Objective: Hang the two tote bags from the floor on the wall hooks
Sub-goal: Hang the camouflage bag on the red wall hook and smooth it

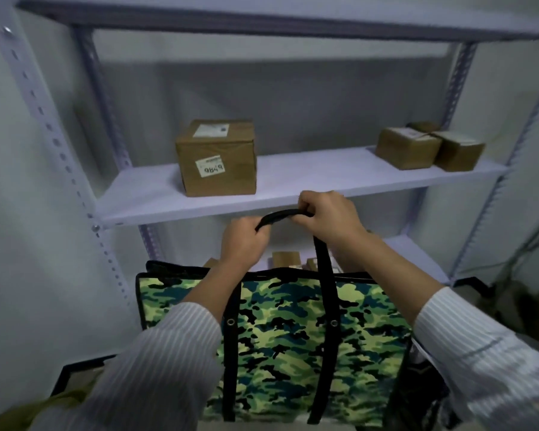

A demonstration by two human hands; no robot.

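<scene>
A green camouflage tote bag with black trim hangs in front of me, lifted off the floor by its black handle. My left hand grips the left end of the handle loop. My right hand grips the right end, just below the front edge of the middle shelf. A second, yellowish-green bag shows partly at the bottom left, mostly hidden by my left sleeve. No wall hook is in view.
A white metal shelving unit stands right ahead. A large cardboard box and two smaller boxes sit on its middle shelf. More boxes lie on the lower shelf behind the bag. Dark clutter fills the right side.
</scene>
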